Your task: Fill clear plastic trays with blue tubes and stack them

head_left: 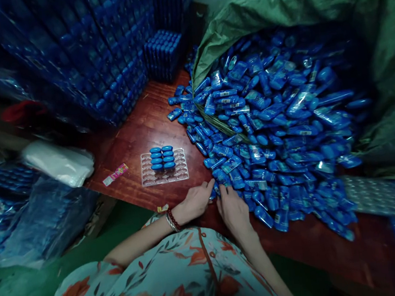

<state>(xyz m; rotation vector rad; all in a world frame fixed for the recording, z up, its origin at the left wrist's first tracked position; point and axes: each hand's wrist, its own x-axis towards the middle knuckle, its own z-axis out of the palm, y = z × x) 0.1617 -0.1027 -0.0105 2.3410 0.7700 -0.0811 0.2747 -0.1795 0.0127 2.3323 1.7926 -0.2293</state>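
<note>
My left hand (194, 201) is at the near edge of a heap of small blue bottles (260, 151), its fingers closed and pointing right. What its fingertips hold, if anything, is too hidden to make out. Right beside it, my right hand (233, 208) reaches into the same edge with curled fingers around a blue bottle, mostly covered by the hand. To the left of the heap lies a clear plastic tray (147, 178) with rows of oval hollows. Several blue bottles (162, 158) stand upright in its middle columns, in two rows side by side.
A large green sack (285, 4) lies open, bottles spilling from it over the red-brown table (120, 141). Tall stacks of packed blue bottles (105, 59) rise at back left. White plastic bags (59, 161) and a pink wrapper (115, 174) lie left; another clear tray (373, 194) sits right.
</note>
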